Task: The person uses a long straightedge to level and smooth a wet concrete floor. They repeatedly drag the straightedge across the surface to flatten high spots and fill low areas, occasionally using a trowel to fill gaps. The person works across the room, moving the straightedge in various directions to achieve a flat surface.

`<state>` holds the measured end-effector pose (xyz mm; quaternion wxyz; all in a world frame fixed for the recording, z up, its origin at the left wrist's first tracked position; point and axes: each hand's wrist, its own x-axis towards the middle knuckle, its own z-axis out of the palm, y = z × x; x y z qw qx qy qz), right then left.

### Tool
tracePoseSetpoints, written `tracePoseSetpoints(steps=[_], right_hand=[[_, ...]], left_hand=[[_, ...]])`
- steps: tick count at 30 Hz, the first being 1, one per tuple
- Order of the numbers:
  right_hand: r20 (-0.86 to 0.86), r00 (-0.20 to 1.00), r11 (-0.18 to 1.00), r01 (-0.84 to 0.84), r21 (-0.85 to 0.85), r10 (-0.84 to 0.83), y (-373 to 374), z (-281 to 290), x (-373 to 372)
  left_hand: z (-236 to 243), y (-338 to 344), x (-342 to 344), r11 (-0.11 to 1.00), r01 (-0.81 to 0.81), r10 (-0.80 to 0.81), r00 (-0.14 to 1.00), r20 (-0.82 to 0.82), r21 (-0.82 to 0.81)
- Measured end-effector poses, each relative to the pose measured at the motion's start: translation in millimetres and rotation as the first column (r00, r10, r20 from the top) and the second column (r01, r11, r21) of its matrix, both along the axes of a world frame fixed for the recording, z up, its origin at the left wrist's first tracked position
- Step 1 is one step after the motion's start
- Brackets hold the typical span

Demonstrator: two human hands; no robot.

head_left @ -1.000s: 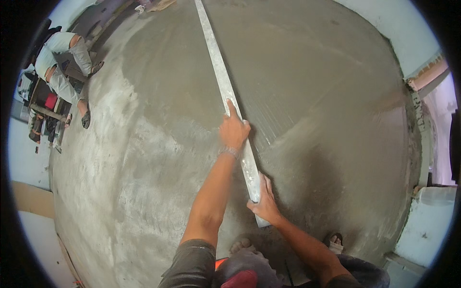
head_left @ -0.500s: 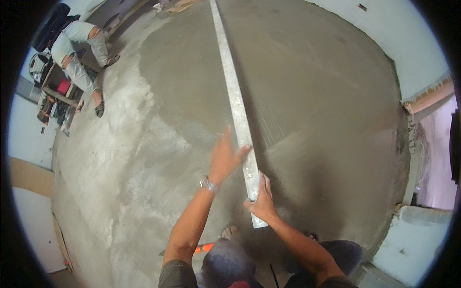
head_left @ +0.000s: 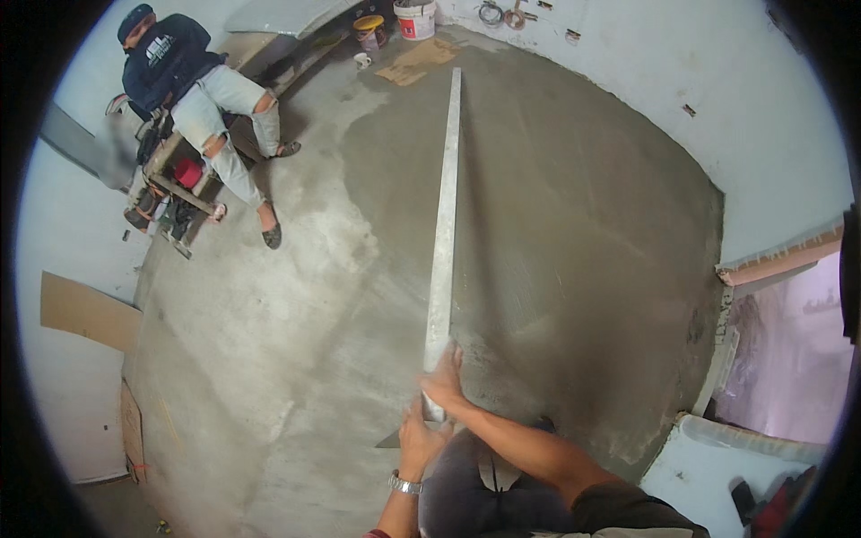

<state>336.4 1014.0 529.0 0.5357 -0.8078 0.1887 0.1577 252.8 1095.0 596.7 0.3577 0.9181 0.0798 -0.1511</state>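
Observation:
A long, pale metal straightedge [head_left: 443, 233] stretches away from me over the grey floor, with smears of cement on it. Near its close end my right hand [head_left: 444, 378] is wrapped around the bar. My left hand [head_left: 421, 441], with a metal watch on the wrist, holds the very end just below the right one; its fingers partly hide that end. Damp, smooth mortar [head_left: 583, 233] spreads around and to the right of the bar. Beside my left hand a grey blade tip [head_left: 388, 440] shows at floor level, the rest of it hidden.
At the far left a person [head_left: 193, 90] sits on a bench cluttered with items. A white bucket [head_left: 415, 20], a yellow-rimmed pail [head_left: 369, 32] and flat cardboard [head_left: 418, 61] are at the back. White walls [head_left: 610, 63] bound the floor; a doorway [head_left: 780, 350] opens at right.
My left hand has come down from the bar's side to its near end. The straightedge has shifted toward me and now leans less to the left. My view has tilted up.

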Motion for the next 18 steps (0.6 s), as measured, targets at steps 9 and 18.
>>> tracePoseSetpoints(steps=[9, 18], right_hand=[[-0.031, 0.976, 0.976, -0.215, 0.04, 0.217, 75.4, 45.8, 87.2], [-0.138, 0.942, 0.949, -0.289, 0.13, 0.306, 23.1, 36.6, 313.8]], left_hand=[[60.1, 103.2, 102.3, 0.908, -0.069, 0.084, 0.996, -0.016, 0.414], [147.5, 210.8, 187.8, 0.823, -0.049, 0.165, 0.974, -0.155, 0.566]])
